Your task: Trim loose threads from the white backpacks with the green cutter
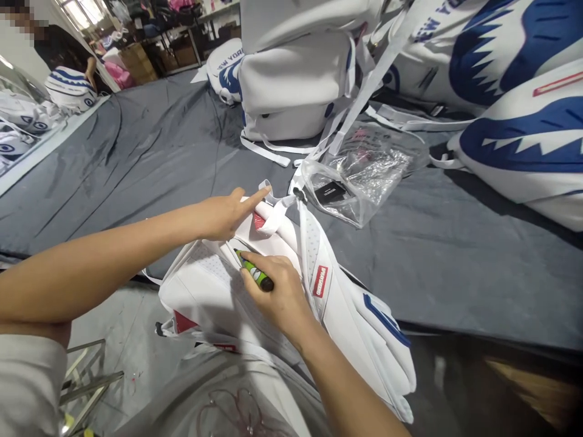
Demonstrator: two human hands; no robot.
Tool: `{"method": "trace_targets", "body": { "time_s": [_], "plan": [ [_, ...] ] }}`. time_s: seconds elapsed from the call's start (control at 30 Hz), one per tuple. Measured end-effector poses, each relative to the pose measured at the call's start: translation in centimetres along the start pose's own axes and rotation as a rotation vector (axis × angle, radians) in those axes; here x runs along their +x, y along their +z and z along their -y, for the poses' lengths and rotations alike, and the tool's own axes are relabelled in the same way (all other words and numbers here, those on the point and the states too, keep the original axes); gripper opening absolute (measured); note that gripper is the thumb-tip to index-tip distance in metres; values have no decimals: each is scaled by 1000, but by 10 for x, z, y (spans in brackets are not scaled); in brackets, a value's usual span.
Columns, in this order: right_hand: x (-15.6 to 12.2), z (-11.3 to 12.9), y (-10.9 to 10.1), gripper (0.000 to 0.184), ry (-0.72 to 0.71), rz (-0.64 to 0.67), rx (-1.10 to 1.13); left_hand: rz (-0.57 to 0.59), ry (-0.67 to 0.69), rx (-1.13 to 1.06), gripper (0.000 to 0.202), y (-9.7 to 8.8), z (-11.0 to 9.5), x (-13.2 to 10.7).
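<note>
A white backpack (359,340) lies across my lap and the table's near edge, its padded straps with red labels facing up. My right hand (277,297) is closed round a green marker pen (255,271) with a dark end. The pen's far tip meets the white fabric near a seam below the top handle. My left hand (225,212) rests on the top of the backpack, beside the white webbing loop (273,218). Its index finger points toward the loop; the other fingers are partly hidden, so whether they grip the fabric cannot be seen.
A dark cloth covers the table (136,145). A clear plastic bag (364,176) with a black card lies just past the backpack. White backpacks (291,85) with blue shark-teeth prints stand at the back and right. A person (64,45) is at the far left.
</note>
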State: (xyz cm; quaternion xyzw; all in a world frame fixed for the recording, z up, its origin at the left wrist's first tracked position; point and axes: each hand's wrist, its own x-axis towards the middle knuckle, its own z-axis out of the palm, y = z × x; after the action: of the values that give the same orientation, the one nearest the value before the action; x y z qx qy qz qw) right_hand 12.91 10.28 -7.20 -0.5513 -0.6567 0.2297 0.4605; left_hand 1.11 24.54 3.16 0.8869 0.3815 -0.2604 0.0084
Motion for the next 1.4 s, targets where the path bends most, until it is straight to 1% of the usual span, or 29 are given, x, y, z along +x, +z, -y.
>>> {"method": "trace_targets", "body": {
  "time_s": [0.07, 0.17, 0.23, 0.43, 0.57, 0.73, 0.83, 0.97, 1.1, 1.23, 1.3, 1.4],
  "plan": [
    [0, -2, 3, 25, -7, -26, 3, -16, 11, -9, 108, 1, 1, 0],
    [0, -5, 10, 26, -35, -110, 1, -59, 52, -39, 110, 5, 4, 0],
    [3, -6, 14, 27, -43, -131, 13, -83, 72, -50, 110, 8, 7, 0],
    [12, -8, 18, 27, -53, -79, 54, -99, 71, -38, 107, 16, 9, 4],
    [10, -9, 19, 27, -58, -125, 9, -104, 78, -41, 108, 17, 9, 4],
    [10, -8, 19, 27, -59, -74, 49, -99, 70, -44, 106, 16, 8, 4],
    [12, -7, 19, 27, -51, -107, 34, -89, 72, -34, 105, 16, 8, 5],
    [14, -9, 18, 26, -66, -52, 72, -103, 77, -14, 106, 16, 7, 7],
    [14, -10, 20, 26, -42, -109, 13, -78, 47, -13, 105, 16, 8, 8],
    [13, -10, 18, 26, -39, -80, 35, -61, 75, -82, 110, 13, 10, 8],
    [12, -11, 15, 26, -29, -104, 40, -10, 64, -106, 115, 9, 9, 7],
    [10, -12, 15, 26, -25, -141, 59, 72, -2, -86, 123, 1, 1, 7]
  ]
}}
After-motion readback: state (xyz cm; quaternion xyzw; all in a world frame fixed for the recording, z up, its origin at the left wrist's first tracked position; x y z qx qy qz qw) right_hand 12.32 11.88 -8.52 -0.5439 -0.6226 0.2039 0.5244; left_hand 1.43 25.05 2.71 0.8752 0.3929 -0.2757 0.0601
